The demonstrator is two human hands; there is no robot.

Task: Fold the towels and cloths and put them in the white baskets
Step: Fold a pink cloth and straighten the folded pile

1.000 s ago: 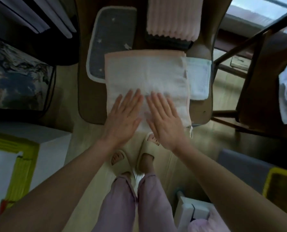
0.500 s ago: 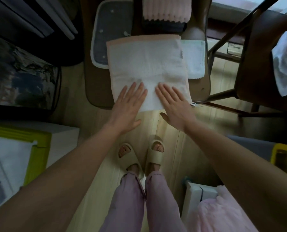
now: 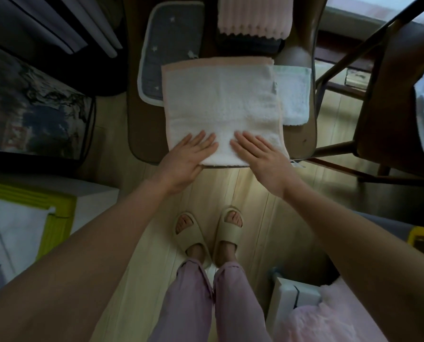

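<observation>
The cream towel point(image 3: 221, 107) lies flat on the small brown table point(image 3: 144, 134), its near edge at the table's rim. The left hand point(image 3: 188, 156) and right hand point(image 3: 260, 156) press on it with straight fingers, gripping nothing. It looks soft, limp and probably light, best pinched at the near corners.

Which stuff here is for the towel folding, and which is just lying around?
For the job:
- white towel with pink edge, pressed flat by the left hand and right hand
- grey star cloth
- pink ribbed towel
- small pale cloth
- white basket

Just lying about:
- beige slippers
- wooden chair
- yellow-green box
</observation>
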